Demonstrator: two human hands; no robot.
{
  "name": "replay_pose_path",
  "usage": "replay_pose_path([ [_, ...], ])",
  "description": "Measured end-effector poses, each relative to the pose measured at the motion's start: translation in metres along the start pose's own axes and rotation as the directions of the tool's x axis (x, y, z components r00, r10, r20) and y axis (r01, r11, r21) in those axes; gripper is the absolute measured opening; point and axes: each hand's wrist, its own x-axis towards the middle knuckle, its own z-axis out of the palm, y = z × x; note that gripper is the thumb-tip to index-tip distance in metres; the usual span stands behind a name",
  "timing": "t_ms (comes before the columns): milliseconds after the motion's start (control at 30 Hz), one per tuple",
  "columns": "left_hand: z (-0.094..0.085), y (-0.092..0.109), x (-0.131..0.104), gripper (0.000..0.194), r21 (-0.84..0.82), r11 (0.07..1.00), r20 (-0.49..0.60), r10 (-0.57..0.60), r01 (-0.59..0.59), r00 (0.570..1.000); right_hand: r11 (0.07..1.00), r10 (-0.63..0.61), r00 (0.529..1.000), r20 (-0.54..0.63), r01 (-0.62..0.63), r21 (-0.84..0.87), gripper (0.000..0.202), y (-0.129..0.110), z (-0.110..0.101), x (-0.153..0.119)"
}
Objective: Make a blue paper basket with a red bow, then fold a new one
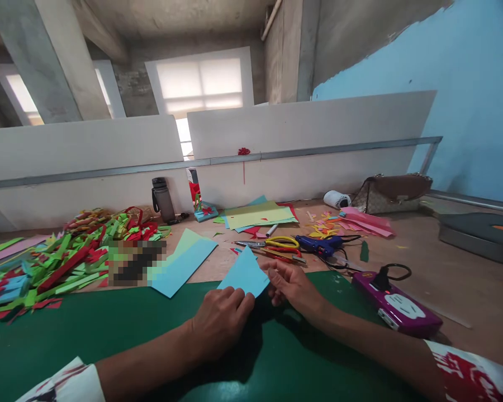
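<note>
A light blue piece of paper (245, 274) is held up above the green mat (151, 340), with its pointed corner toward the top. My left hand (222, 318) grips its lower left edge, fingers curled and closed. At the right corner of the paper, my right hand (291, 286) pinches it between thumb and fingers. Just behind the paper lie scissors with yellow handles (283, 242) and a pair with orange-red handles (280, 254). Left of my hands, a blue sheet (186, 266) rests partly on the mat's back edge.
Green and red paper strips (75, 262) heap up at the left. A dark bottle (163, 201) stands behind. Yellow-green sheets (260, 215), a blue glue gun (322, 244), a purple power strip (396, 304), a bag (396, 192) and a grey case (480, 237) lie further right.
</note>
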Motion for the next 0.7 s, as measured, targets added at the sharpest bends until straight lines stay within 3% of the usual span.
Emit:
replay_pose_path([
  [200, 0.0028, 0.0007, -0.0015, 0.019, -0.141, 0.98, 0.066, -0.135, 0.143, 0.989, 0.999, 0.007, 1.0, 0.024, -0.008, 0.044, 0.05, 0.0026, -0.0004, -0.0004],
  [400, 0.0076, 0.002, -0.0042, 0.022, -0.323, 0.912, 0.045, -0.252, 0.252, 0.967, 0.995, 0.054, 0.998, 0.011, -0.055, 0.085, 0.057, 0.0045, -0.0004, 0.0017],
  [533, 0.0072, 0.0047, -0.0029, 0.026, -0.456, 0.832, 0.058, -0.326, 0.315, 0.944, 0.992, 0.079, 0.996, 0.044, -0.083, 0.097, 0.057, 0.0055, -0.0009, 0.0038],
  [700, 0.0038, 0.0046, 0.0013, 0.02, -0.628, 0.666, 0.193, -0.368, 0.403, 0.909, 0.991, 0.099, 0.993, 0.067, -0.104, 0.079, 0.055, 0.0056, -0.0022, 0.004],
])
